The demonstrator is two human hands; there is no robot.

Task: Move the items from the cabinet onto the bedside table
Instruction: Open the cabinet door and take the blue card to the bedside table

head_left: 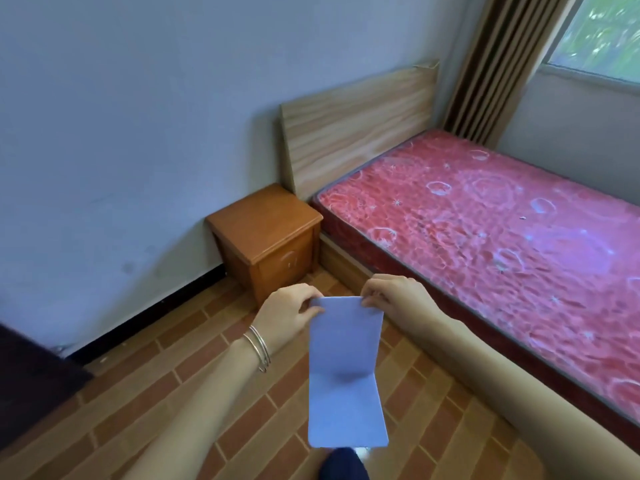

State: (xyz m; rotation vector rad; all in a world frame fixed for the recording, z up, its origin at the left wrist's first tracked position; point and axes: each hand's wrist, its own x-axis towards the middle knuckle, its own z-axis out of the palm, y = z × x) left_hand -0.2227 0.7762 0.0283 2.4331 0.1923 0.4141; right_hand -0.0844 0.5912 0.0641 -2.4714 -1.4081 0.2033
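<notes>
A pale blue creased paper sheet (346, 372) hangs upright; the orange-brown bedside table (265, 233) stands bare.

left hand (289, 311) pinching, right hand (393, 294) pinching, arms outstretched

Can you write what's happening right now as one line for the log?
left hand: pinching paper's top corner | right hand: pinching other top corner | paper: hanging, creased | bedside table: nothing on top

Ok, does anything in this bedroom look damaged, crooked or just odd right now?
The wooden headboard has a chipped top corner by the curtain. The red mattress is bare, with no bedding. The folded white paper, pinched by both hands, looks intact.
</notes>
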